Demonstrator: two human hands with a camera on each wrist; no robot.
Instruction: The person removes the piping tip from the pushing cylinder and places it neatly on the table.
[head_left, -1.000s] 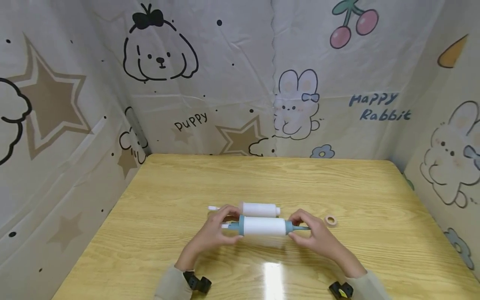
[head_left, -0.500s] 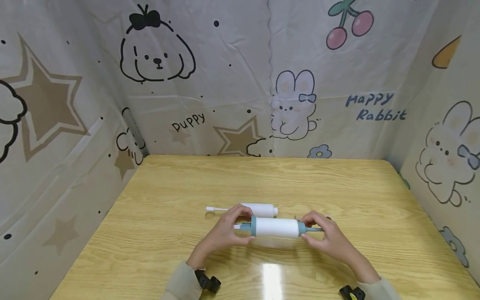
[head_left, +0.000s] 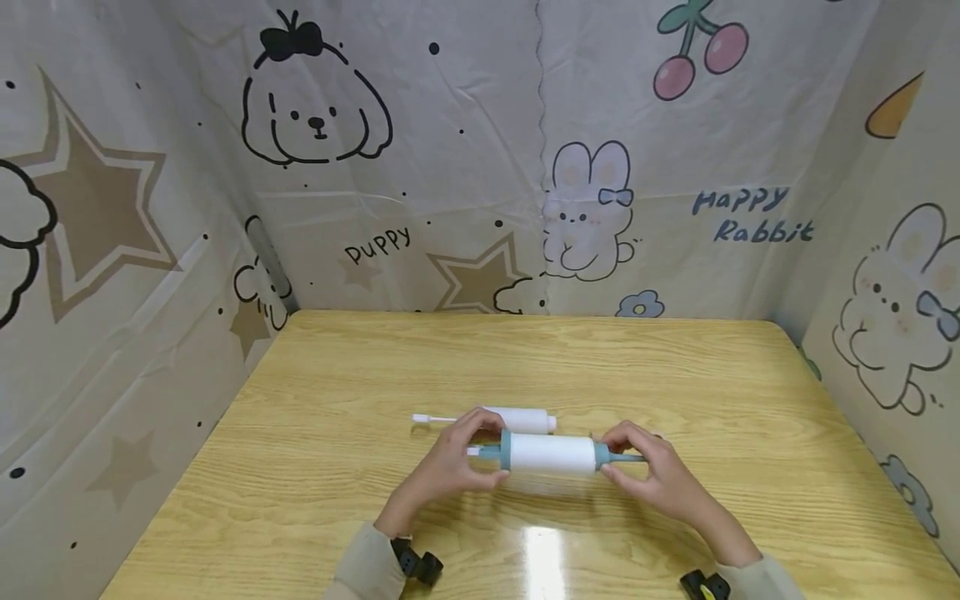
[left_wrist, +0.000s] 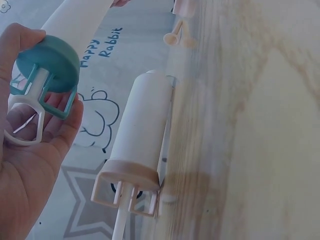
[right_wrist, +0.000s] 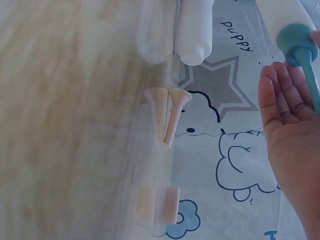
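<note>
A large plastic syringe (head_left: 552, 455) with a white barrel is held level above the table between both hands. My left hand (head_left: 453, 458) grips its teal flange (left_wrist: 52, 62), thumb on one side and fingers on the other. The white plunger ring (left_wrist: 25, 125) sticks out over that palm. At the other end, my right hand (head_left: 652, 471) pinches the teal end cap (right_wrist: 296, 42), and a thin teal nozzle (right_wrist: 311, 80) runs above the palm. Behind lies a second white syringe (head_left: 517, 419) with a peach flange (left_wrist: 131, 172), its plunger (head_left: 435, 418) drawn far out.
A peach nozzle (right_wrist: 176, 112) stands on the table past the second syringe, and a peach ring (right_wrist: 169, 205) lies farther right. In the head view the right hand mostly hides these. Printed cloth walls (head_left: 465, 125) surround the wooden table (head_left: 360, 358).
Both hands and the held syringe shifted right during the first half second, then stayed almost still. The right hand now covers most of the peach ring. The second syringe stays in place.
</note>
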